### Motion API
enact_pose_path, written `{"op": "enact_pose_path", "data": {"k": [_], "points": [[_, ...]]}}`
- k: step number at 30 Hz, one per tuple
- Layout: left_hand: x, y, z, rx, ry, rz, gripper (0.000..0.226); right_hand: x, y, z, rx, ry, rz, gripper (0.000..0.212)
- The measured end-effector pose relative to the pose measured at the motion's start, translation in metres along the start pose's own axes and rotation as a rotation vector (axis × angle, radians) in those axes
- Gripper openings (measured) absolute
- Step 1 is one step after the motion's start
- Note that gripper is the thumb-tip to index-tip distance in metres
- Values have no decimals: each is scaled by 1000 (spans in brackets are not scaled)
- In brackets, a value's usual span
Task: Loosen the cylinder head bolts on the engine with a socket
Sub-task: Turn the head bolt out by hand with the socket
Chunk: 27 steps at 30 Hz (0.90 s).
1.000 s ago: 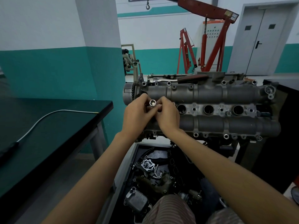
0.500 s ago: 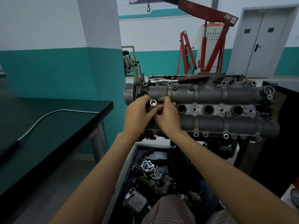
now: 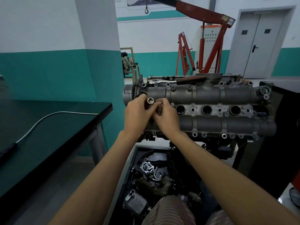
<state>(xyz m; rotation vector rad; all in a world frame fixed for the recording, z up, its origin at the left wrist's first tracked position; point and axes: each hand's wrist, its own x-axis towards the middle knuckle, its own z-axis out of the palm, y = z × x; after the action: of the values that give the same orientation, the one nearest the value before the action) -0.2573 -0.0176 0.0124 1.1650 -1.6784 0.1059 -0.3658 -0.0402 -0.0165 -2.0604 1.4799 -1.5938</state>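
Observation:
A grey engine cylinder head point(image 3: 211, 95) stands in front of me with bolts around its rim and three open round wells along the middle. A silver socket point(image 3: 150, 101) stands upright over its left end, open end up. My left hand point(image 3: 138, 115) grips the socket from the left. My right hand point(image 3: 166, 117) pinches it from the right with thumb and fingers. Whatever is under the socket is hidden by my fingers. A ratchet point(image 3: 175, 80) with a dark red handle lies on the far edge of the head.
A dark table point(image 3: 48, 135) with a grey cable point(image 3: 48, 118) stands at the left. Below the engine a black tray point(image 3: 129, 168) holds several loose engine parts. Red engine hoists point(image 3: 211, 46) and a grey double door point(image 3: 259, 46) are behind. A dark cabinet point(image 3: 284, 127) is at the right.
Both hands stay on the socket at the same spot; the fingers shift slightly. The view has tilted a little, nothing else has moved.

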Motion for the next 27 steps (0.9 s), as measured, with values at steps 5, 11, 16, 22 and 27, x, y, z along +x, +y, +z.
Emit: {"op": "enact_pose_path", "data": {"k": [5, 11, 16, 22, 27], "points": [[-5, 2, -2, 64, -60, 84, 24, -1, 0, 0, 5, 31, -8, 14], [-8, -3, -8, 2, -80, 193, 9, -3, 0, -3, 15, -1, -112, 13], [-7, -3, 0, -66, -7, 46, 25, -1, 1, 0, 38, 3, 6, 26], [-11, -4, -2, -22, -42, 116, 22, -4, 2, 0, 86, 26, -61, 10], [-10, -2, -3, -75, -22, 131, 17, -3, 5, -1, 69, 18, -118, 13]]}}
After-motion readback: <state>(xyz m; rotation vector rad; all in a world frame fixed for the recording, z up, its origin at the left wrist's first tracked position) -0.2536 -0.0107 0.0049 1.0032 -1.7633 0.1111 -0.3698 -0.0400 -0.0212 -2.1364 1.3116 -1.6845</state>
